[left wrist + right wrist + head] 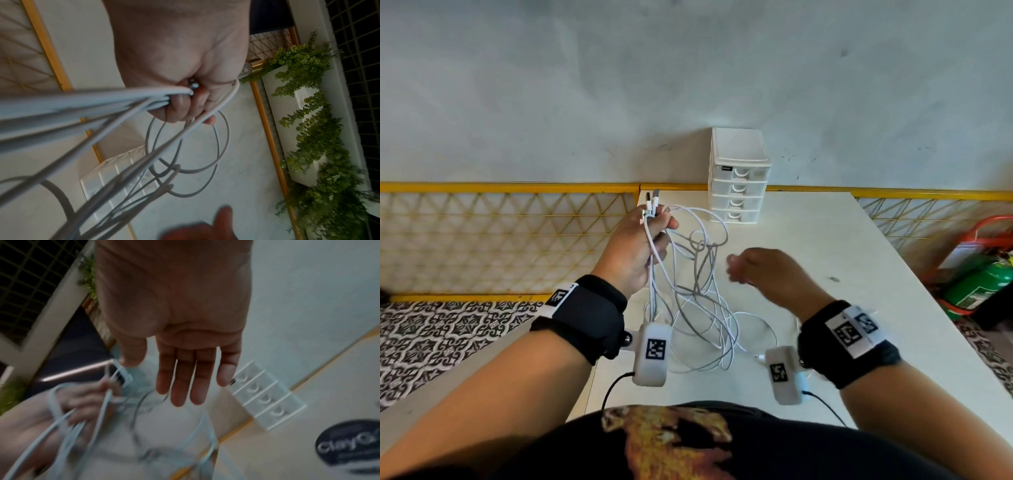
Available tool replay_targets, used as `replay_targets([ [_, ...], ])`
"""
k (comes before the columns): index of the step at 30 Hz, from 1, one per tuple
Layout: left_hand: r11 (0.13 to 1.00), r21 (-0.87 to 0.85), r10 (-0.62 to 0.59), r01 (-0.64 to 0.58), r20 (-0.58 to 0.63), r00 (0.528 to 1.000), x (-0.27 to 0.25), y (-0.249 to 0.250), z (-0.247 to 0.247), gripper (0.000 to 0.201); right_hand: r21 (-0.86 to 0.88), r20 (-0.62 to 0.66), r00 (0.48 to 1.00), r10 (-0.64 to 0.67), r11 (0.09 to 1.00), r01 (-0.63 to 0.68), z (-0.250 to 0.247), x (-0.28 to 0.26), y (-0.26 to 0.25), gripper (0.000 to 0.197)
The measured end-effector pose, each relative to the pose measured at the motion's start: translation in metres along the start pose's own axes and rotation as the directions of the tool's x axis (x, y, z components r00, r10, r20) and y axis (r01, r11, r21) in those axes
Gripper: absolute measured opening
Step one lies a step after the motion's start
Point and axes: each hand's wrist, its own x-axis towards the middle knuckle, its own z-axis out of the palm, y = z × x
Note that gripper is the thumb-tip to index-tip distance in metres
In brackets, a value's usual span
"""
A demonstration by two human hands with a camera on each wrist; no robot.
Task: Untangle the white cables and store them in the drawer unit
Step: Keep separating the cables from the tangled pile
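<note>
My left hand [650,236] is raised above the white table [825,260] and grips a bundle of white cables [698,308]. Their USB plugs [652,198] stick up past my fingers. The cables hang in tangled loops down to the table near my body. In the left wrist view my curled fingers [185,104] clamp the cable strands [102,104]. My right hand [767,270] hovers right of the loops, blurred by motion; the right wrist view shows its fingers [185,378] straight and holding nothing. The white four-drawer unit [738,174] stands at the table's far edge, its drawers closed.
A yellow-framed lattice railing [506,240] runs behind and left of the table. A green cylinder [979,284] with a red frame stands on the floor at the right. Patterned floor tiles [448,332] lie to the left. A pale wall rises behind the drawer unit.
</note>
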Motion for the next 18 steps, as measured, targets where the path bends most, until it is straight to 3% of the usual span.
replay_targets([
  [2, 0.999, -0.028, -0.026, 0.027, 0.049, 0.998, -0.001, 0.000, 0.010, 0.015, -0.043, 0.131, 0.991, -0.018, 0.999, 0.024, 0.020, -0.001, -0.013, 0.051],
  [4, 0.998, -0.041, -0.038, 0.042, 0.087, 0.995, -0.001, -0.001, 0.016, 0.013, -0.069, 0.136, 0.991, 0.010, 0.998, -0.001, 0.033, 0.005, -0.015, 0.039],
  [6, 1.000, 0.028, -0.015, 0.012, 0.096, 0.995, 0.000, -0.001, 0.015, 0.008, 0.028, 0.112, 0.993, 0.022, 0.999, -0.025, 0.032, 0.010, -0.013, 0.022],
  [7, 0.995, 0.096, 0.003, -0.011, 0.087, 0.996, 0.002, -0.001, 0.013, 0.005, 0.158, 0.092, 0.996, 0.021, 0.987, -0.035, 0.027, 0.012, -0.012, 0.017],
  [11, 0.930, 0.366, -0.010, 0.022, -0.036, 0.999, 0.006, -0.002, -0.003, 0.026, 0.628, -0.006, 0.999, 0.044, 0.778, -0.030, -0.005, 0.020, -0.001, 0.021],
  [13, 0.911, 0.408, -0.023, 0.058, -0.089, 0.996, 0.007, -0.007, -0.009, 0.030, 0.709, -0.051, 0.997, 0.059, 0.705, -0.006, -0.019, 0.022, 0.002, 0.023],
  [17, 0.875, 0.480, 0.030, 0.059, -0.176, 0.984, 0.011, -0.022, -0.008, 0.006, 0.841, -0.080, 0.984, 0.158, 0.541, -0.019, -0.036, 0.023, 0.000, 0.028],
  [18, 0.859, 0.509, 0.060, 0.049, -0.194, 0.979, 0.013, -0.026, -0.007, 0.008, 0.865, -0.072, 0.982, 0.177, 0.500, -0.027, -0.037, 0.023, -0.001, 0.029],
])
